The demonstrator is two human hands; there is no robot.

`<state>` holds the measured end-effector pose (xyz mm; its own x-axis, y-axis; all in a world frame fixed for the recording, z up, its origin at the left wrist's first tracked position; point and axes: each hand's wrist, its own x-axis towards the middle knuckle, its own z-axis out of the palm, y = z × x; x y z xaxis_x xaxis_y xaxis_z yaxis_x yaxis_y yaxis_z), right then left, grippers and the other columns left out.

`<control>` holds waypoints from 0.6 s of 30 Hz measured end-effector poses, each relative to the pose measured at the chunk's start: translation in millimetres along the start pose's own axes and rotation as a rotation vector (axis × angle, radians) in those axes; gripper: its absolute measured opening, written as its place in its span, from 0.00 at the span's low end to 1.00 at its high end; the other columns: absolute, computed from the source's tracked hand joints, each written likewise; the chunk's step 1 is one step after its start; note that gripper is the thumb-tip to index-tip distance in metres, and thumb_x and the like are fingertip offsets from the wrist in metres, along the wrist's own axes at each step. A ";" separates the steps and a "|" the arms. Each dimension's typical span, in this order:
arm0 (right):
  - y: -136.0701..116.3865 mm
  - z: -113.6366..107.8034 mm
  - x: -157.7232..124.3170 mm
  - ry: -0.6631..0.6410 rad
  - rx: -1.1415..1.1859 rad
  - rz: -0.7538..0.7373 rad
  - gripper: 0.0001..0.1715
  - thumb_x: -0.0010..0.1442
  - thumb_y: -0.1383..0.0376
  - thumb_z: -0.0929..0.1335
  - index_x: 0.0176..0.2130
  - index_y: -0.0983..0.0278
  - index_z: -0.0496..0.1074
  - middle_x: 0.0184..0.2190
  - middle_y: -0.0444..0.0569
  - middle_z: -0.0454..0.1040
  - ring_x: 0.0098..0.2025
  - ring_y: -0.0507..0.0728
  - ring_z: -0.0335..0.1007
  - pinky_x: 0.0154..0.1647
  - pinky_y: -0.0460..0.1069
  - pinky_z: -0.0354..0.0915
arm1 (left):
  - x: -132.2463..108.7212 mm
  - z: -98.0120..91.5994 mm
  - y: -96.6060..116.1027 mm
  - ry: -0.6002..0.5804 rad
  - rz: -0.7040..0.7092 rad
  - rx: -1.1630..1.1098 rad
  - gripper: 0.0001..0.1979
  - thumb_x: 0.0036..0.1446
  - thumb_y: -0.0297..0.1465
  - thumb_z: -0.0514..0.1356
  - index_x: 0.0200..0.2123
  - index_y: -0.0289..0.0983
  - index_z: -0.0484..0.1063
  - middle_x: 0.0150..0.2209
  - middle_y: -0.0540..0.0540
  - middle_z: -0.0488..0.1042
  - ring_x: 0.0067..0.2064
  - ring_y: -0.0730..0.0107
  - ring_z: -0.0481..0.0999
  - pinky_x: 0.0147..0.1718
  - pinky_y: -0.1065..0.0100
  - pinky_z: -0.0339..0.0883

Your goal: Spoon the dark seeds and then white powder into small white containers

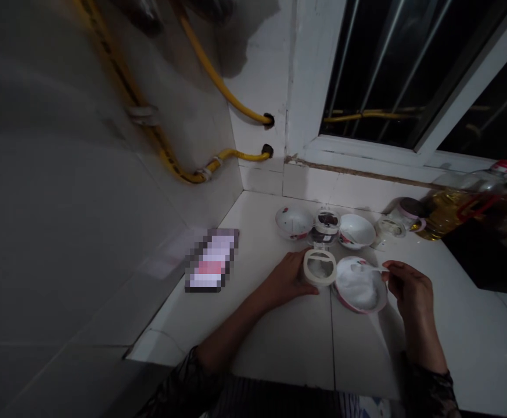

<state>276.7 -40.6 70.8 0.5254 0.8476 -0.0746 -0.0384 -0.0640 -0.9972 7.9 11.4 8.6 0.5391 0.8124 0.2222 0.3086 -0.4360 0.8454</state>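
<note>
R hand (410, 287) pinching spoon (369, 269) over bowl (361, 285) w/ white powder | L hand (288, 277) gripping jar (320, 268)

White tiled counter (288, 342) and white window frame (309, 75); yellow hoses (218, 81) on the grey wall; white bowls (294, 223) with small red and dark marks; white powder in a pink-rimmed bowl (360, 287); golden oil bottle (457, 206) with red cap
</note>
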 end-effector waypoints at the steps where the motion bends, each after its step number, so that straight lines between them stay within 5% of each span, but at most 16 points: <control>1: -2.0 1.1 -0.7 0.005 0.018 -0.014 0.10 0.39 0.61 0.73 0.24 0.64 0.76 0.14 0.44 0.69 0.13 0.46 0.48 0.14 0.45 0.41 | 0.3 0.7 -1.6 -0.002 0.001 -0.004 0.47 0.42 0.38 0.76 0.64 0.40 0.62 0.63 0.37 0.68 0.62 0.43 0.66 0.60 0.47 0.59; 7: -15.9 20.1 -20.8 -0.041 -0.013 -0.241 0.11 0.48 0.58 0.72 0.28 0.64 0.75 0.16 0.44 0.70 0.14 0.48 0.53 0.14 0.45 0.47 | 0.6 1.7 -4.7 -0.001 0.007 0.016 0.48 0.43 0.38 0.76 0.65 0.40 0.60 0.63 0.37 0.67 0.62 0.44 0.66 0.61 0.47 0.58; 14: -5.8 36.6 -42.8 -0.452 -0.603 -0.974 0.11 0.62 0.66 0.65 0.36 0.62 0.78 0.28 0.49 0.80 0.28 0.56 0.76 0.30 0.49 0.68 | 1.1 2.0 1.0 -0.002 0.020 0.033 0.47 0.44 0.40 0.76 0.64 0.36 0.60 0.62 0.35 0.68 0.62 0.43 0.66 0.60 0.49 0.60; 16: -3.2 28.9 -40.5 -0.393 -0.591 -1.017 0.10 0.63 0.66 0.65 0.38 0.61 0.77 0.28 0.48 0.80 0.27 0.55 0.76 0.30 0.48 0.68 | 1.2 2.3 0.9 0.001 0.023 0.041 0.48 0.43 0.40 0.76 0.65 0.37 0.59 0.63 0.36 0.68 0.62 0.44 0.67 0.60 0.50 0.60; 18: -3.2 17.3 -35.2 -0.232 -0.559 -0.902 0.09 0.64 0.64 0.66 0.39 0.61 0.77 0.26 0.45 0.78 0.24 0.54 0.73 0.28 0.47 0.67 | 1.3 2.2 0.0 -0.001 0.041 0.051 0.48 0.44 0.40 0.76 0.65 0.39 0.59 0.63 0.37 0.68 0.61 0.44 0.67 0.60 0.50 0.61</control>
<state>243.6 -61.2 76.6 -0.0093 0.7777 0.6286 0.7045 0.4512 -0.5478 10.3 11.6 7.8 0.5532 0.7929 0.2554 0.3257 -0.4881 0.8097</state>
